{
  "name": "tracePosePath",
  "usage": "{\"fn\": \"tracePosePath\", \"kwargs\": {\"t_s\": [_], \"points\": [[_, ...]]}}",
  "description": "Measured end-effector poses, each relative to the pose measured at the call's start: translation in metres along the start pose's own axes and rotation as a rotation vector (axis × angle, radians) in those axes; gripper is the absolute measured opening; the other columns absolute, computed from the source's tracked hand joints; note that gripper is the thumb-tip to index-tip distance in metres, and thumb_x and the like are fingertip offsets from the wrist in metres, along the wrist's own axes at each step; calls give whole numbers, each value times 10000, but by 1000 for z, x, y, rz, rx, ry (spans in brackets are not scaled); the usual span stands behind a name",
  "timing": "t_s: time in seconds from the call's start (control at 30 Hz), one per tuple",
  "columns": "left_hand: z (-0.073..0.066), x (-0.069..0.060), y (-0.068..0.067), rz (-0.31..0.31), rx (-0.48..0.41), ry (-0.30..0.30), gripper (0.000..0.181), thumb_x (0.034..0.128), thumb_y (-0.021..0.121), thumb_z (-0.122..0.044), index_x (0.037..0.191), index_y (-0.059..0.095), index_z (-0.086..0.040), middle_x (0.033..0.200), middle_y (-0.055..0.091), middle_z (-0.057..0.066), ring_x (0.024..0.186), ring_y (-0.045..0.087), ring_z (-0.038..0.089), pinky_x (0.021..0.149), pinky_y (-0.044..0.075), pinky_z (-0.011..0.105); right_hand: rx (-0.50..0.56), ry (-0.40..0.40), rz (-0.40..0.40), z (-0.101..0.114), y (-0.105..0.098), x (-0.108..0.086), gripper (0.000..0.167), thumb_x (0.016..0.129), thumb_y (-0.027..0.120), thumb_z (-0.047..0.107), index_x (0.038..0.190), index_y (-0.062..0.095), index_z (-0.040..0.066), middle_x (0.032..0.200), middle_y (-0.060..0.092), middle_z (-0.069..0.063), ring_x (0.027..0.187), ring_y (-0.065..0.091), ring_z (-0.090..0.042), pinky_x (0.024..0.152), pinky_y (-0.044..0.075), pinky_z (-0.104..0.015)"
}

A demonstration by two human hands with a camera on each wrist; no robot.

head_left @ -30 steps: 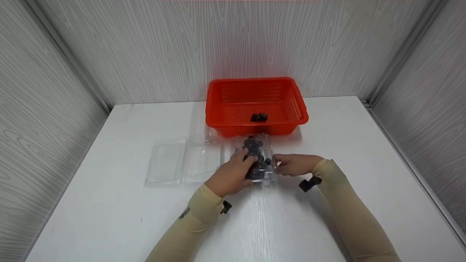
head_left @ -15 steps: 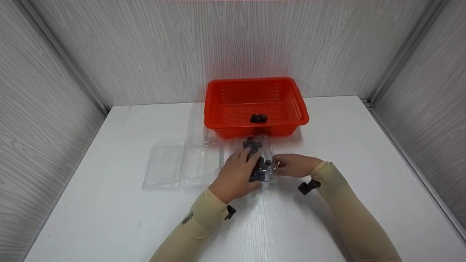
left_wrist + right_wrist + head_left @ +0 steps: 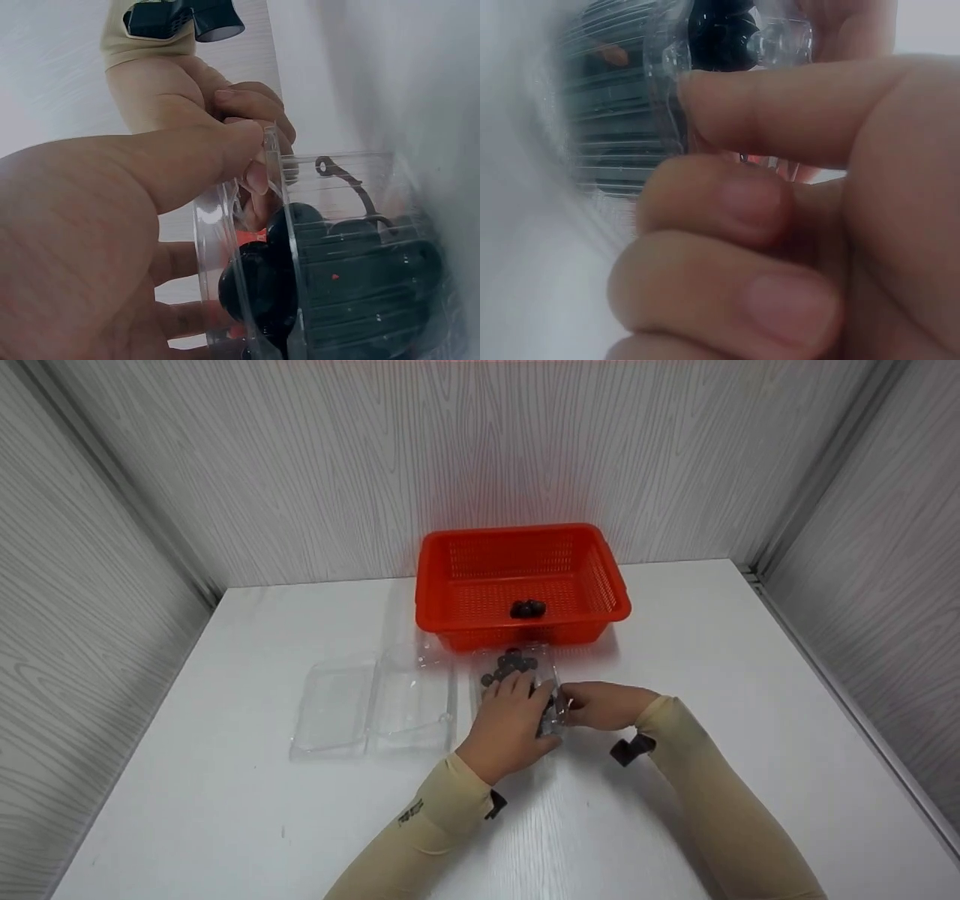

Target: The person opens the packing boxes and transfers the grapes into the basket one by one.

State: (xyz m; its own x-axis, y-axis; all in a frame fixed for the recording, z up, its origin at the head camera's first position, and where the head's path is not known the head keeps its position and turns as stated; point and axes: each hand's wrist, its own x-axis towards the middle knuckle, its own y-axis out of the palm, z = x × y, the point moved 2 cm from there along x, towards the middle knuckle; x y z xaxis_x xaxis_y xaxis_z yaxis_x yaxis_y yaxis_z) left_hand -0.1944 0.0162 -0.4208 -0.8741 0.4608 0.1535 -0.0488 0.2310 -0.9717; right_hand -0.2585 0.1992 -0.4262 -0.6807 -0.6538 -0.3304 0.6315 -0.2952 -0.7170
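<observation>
A clear plastic clamshell box (image 3: 545, 654) with dark grapes (image 3: 513, 661) inside sits just in front of the red basket, in the head view. My left hand (image 3: 512, 729) rests across the box top, fingers extended and thumb at the near right corner. The left wrist view shows the ribbed box wall (image 3: 352, 262), a brown stem behind it and the clear rim beside my thumb. At the right side, my right hand (image 3: 606, 706) pinches the box edge with curled fingers. The right wrist view shows its thumb (image 3: 772, 112) against the rim. Some grapes are hidden under my left hand.
The red perforated basket (image 3: 517, 634) stands at the back, near the wall, with a few dark grapes (image 3: 527, 609) in it. An opened clear clamshell (image 3: 335, 706) lies flat to the left of the box. More clear plastic lies near the basket's left front corner.
My left hand has slid to the right over the box, its thumb reaching the near right corner. The right hand keeps its hold on the right edge. The view has tilted slightly.
</observation>
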Motion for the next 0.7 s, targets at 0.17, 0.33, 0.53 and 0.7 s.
{"fn": "tracePosePath", "kwargs": {"t_s": [0.17, 0.33, 0.53, 0.7], "points": [[0, 1, 1, -29, 10, 9, 757, 886, 784, -490, 1512, 520, -156, 1477, 535, 149, 1385, 487, 363, 1117, 425, 579, -8, -10, 8, 0, 0, 0, 417, 1068, 564, 278, 1465, 542, 151, 1278, 628, 6, 1181, 557, -188, 1113, 423, -478], [0, 1, 2, -46, 28, 16, 736, 889, 776, -486, 1502, 533, -158, 1468, 550, 146, 1369, 507, 359, 1098, 447, 574, 4, -14, 13, 1, 0, -1, 445, 1069, 564, 274, 1493, 524, 146, 1320, 622, -22, 1202, 552, -195, 1129, 416, -489], [-1, 2, 1, -61, 24, 28, 697, 896, 765, -452, 1485, 551, -147, 1444, 566, 153, 1355, 518, 365, 1090, 444, 596, 23, -14, 15, 0, 0, 0, 458, 1067, 561, 267, 1509, 516, 154, 1348, 614, -5, 1225, 549, -196, 1140, 404, -487], [-1, 3, 1, -75, 20, 33, 664, 888, 767, -429, 1456, 577, -139, 1406, 587, 150, 1330, 536, 367, 1074, 450, 611, 12, -9, 0, 0, -1, 0, 360, 1064, 564, 265, 1407, 584, 156, 1229, 633, 16, 1138, 560, -186, 1076, 435, -453]]}}
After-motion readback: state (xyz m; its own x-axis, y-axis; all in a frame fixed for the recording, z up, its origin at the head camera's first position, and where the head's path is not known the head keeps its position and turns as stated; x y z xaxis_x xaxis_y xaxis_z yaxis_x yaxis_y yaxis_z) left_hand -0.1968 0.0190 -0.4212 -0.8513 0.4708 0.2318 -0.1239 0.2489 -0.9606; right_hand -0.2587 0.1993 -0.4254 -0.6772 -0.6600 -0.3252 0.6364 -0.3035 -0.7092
